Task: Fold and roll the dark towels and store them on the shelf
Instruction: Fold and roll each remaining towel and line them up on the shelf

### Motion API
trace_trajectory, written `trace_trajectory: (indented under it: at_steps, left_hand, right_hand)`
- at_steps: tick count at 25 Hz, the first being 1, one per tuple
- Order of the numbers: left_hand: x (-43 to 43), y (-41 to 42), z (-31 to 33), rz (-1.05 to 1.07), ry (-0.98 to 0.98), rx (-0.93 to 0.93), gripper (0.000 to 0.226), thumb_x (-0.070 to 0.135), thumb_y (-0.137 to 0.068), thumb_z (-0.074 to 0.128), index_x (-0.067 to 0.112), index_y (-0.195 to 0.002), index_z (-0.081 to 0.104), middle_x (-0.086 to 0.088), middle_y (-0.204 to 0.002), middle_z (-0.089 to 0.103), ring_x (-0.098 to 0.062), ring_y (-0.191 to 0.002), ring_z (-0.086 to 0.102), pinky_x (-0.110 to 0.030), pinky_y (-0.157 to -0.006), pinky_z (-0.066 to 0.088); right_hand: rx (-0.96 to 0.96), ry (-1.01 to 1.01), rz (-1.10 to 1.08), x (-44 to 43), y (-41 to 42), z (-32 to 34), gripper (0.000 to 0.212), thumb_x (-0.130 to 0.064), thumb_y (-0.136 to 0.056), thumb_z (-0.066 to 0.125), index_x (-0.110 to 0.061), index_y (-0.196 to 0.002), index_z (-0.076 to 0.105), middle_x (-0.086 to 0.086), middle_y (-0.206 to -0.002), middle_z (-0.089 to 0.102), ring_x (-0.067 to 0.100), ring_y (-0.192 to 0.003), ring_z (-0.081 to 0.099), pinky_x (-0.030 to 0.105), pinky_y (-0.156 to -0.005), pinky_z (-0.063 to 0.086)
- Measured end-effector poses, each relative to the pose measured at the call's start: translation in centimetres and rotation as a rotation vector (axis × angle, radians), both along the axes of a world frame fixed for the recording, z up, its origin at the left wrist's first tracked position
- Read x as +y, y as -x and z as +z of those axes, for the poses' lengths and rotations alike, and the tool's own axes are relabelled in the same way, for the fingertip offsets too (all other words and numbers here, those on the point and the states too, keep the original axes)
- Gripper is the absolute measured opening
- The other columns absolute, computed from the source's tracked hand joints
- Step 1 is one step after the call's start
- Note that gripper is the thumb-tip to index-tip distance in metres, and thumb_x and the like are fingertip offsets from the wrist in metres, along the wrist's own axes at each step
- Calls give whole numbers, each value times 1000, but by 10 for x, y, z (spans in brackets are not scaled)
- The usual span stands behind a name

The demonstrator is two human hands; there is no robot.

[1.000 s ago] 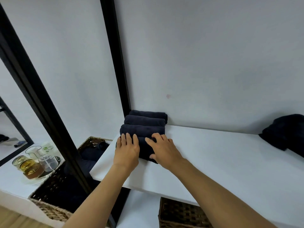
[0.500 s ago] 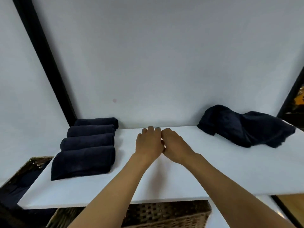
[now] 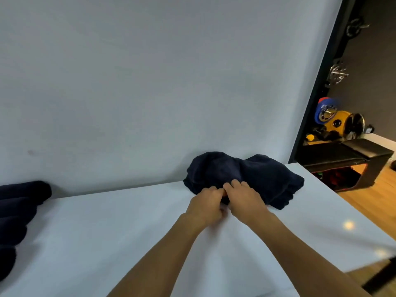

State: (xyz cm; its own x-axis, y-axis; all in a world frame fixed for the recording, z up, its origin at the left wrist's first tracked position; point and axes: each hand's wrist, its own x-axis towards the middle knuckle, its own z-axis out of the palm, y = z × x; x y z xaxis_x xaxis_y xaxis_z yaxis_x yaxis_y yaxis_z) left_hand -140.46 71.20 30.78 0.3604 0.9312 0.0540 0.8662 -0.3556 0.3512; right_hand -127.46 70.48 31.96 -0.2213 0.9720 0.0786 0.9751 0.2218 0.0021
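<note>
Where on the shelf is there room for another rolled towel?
The white shelf is bare in the middle, between the rolled dark towels at the left edge and the crumpled dark towel heap. The back right is crowded: left hand and right hand grip that heap.

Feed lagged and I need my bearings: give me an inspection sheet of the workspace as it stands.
Surface: white shelf, glare spots at right.
Job's things: crumpled towel heap at back right against the wall; rolled towels at left edge, partly out of frame.
Clutter: nothing seen.
Hands: left hand and right hand side by side at the heap's near edge, fingers curled; right grips the cloth, left's hold hidden.
Cables: nothing seen.
Surroundings: white wall; black post; weight plates, black bench, wood floor at right.
</note>
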Motion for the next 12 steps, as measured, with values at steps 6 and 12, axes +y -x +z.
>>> trace_trajectory:
  at_steps: [6, 12]
  left_hand:
    - [11, -9, 3, 94, -156, 8, 21, 31, -92, 55, 17, -108, 58, 1, -96, 52, -18, -83, 50, -32, -65, 42]
    - [17, -7, 56, 176, -225, -432, 20, 33, -85, 61, 21, -101, 59, 9, -90, 60, -10, -80, 59, -23, -65, 46]
  right_hand:
    - [447, 19, 49, 25, -13, 18, 10, -7, -84, 55, -13, -86, 62, 1, -81, 62, 20, -76, 60, 37, -72, 53]
    - [1001, -78, 53, 31, -4, 82, 18, -7, -82, 64, -23, -88, 69, -10, -80, 68, 1, -69, 62, 6, -65, 46]
